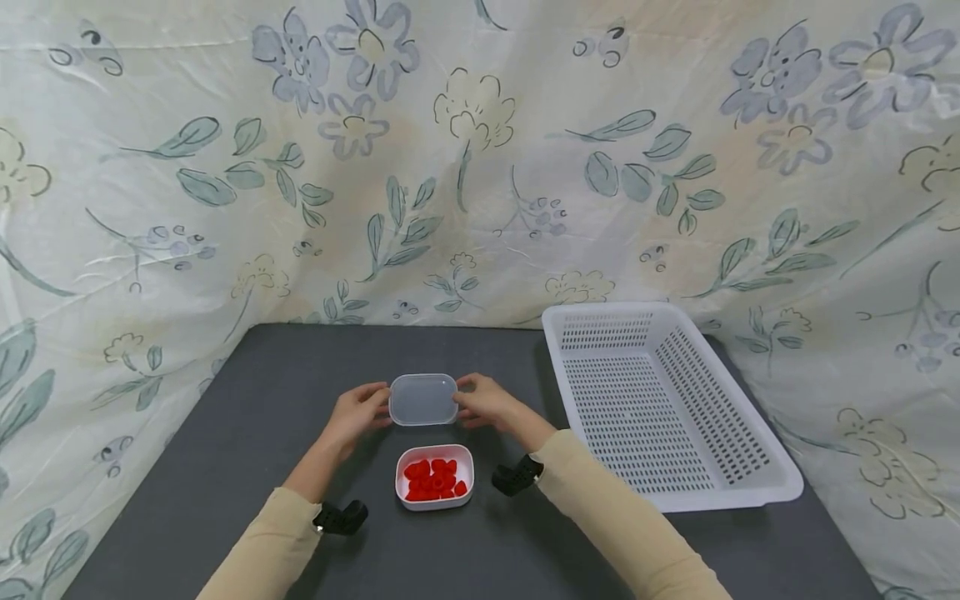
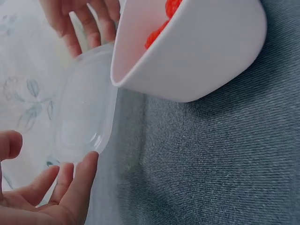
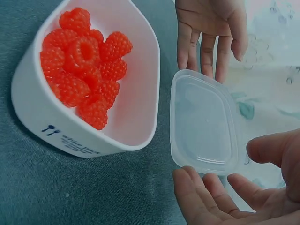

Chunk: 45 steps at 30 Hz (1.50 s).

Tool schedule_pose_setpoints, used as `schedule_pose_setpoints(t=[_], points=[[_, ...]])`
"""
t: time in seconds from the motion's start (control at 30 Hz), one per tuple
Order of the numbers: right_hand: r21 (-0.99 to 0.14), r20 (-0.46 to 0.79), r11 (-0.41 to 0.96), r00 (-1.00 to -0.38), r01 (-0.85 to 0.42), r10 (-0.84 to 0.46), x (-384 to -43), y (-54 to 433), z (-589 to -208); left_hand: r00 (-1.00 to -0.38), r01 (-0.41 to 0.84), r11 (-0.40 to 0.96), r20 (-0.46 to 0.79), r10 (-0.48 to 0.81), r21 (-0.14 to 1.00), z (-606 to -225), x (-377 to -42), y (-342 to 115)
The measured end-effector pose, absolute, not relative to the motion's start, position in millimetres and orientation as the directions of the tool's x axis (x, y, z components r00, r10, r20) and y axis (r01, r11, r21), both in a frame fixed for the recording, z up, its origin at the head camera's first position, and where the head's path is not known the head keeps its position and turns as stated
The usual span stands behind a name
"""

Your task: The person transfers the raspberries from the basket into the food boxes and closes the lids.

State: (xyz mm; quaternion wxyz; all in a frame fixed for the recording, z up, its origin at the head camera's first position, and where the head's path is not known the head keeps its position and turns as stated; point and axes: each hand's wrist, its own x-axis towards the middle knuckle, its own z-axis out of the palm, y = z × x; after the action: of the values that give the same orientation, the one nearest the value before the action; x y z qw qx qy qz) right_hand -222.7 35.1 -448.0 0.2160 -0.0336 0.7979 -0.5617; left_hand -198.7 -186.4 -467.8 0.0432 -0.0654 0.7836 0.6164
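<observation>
A translucent lid (image 1: 423,400) is between my two hands, beyond a small white container (image 1: 435,503) of red raspberries (image 3: 83,61). My left hand (image 1: 363,410) has its fingertips at the lid's left edge; in the left wrist view its thumb stands apart from the lid (image 2: 86,103). At the opposite edge, the fingers of my right hand (image 1: 487,402) reach the rim, and the right wrist view shows them nearly straight, with the thumb off the lid (image 3: 204,124). The container is uncovered, and dark print marks its side.
A large white perforated basket (image 1: 637,408) stands on the right of the dark table (image 1: 247,417). Flower-patterned cloth (image 1: 480,208) hangs behind the table and along its sides. Black bands with camera housings (image 1: 519,475) sit on both wrists.
</observation>
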Motion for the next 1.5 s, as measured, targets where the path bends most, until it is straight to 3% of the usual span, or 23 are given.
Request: schedule_pose_setpoints(t=[0.4, 0.7, 0.93, 1.27, 1.5], points=[[-0.904, -0.238, 0.417, -0.919, 0.092, -0.313, -197.5, 42.1, -441.3, -0.990, -0.141, 0.220, -0.139, -0.024, 0.965, -460.1, -176.7, -184.4], [-0.868, 0.005, 0.479, -0.966, -0.132, -0.257, -176.9, 44.5, -451.5, -0.990, -0.131, 0.213, -0.118, -0.072, 0.968, -465.0, -163.8, -180.2], [-0.862, 0.081, 0.483, -0.983, -0.151, -0.163, -164.8, 43.7, -459.3, -0.994, -0.097, 0.209, -0.084, -0.067, 0.973, -468.3, -152.5, -177.2], [-0.778, 0.293, 0.516, -0.934, -0.358, -0.207, -146.9, 49.7, -465.7, -0.998, -0.025, 0.377, -0.002, -0.061, 0.926, -465.8, -128.1, -177.8], [-0.744, 0.323, 0.512, -0.902, -0.428, -0.286, -130.1, 54.7, -471.4, -0.991, 0.060, 0.497, 0.111, -0.073, 0.865, -472.1, -110.3, -170.8]])
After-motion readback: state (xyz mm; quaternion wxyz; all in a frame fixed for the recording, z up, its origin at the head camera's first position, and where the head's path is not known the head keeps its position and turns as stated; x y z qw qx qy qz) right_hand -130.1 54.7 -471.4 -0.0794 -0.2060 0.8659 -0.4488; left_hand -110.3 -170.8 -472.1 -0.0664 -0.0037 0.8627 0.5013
